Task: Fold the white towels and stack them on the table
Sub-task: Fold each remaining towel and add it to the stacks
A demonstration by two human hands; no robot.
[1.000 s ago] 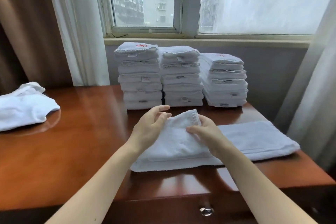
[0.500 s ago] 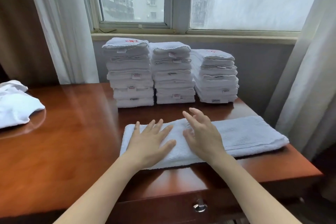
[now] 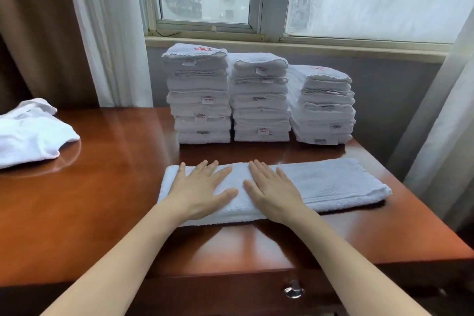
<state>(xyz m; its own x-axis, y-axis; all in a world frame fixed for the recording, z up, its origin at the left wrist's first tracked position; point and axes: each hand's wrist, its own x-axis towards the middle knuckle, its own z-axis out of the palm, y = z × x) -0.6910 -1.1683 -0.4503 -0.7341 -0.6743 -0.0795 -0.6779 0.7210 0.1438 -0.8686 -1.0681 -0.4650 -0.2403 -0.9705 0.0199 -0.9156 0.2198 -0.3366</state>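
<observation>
Head view, towel long axis left-right, left hand, right hand pressing it flat-palmed

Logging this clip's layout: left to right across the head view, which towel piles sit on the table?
Loose towel pile → tallest stack → middle stack → lowest stack. The flat towel under the left hand and right hand overlaps these, so it is omitted.

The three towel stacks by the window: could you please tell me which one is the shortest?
The right-hand stack; its top sits clearly below those of the middle stack and the left stack, which is the tallest.
</observation>
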